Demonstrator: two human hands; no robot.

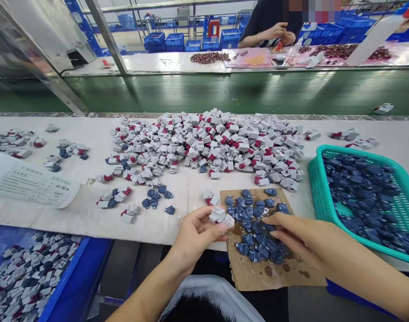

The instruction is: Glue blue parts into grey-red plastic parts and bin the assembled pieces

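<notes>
My left hand (200, 230) is closed around a white plastic piece (221, 216), held just left of a sheet of cardboard (248, 275). My right hand (291, 230) reaches over the cardboard from the right. Its thumb and fingers come together at the small dark blue plastic pieces (253, 214) spread there; whether one of these is pinched between the fingertips I cannot make out. Wet brown stains mark the cardboard. Close beyond my left hand lies a white and dark red piece (211, 197).
Beyond my hands lies a large heap of white and red pieces (207, 138). A teal basket (320, 179) of blue pieces stands at right, a blue bin (80, 273) of mixed pieces at lower left. Across a green conveyor (204, 91) a person (271, 27) works.
</notes>
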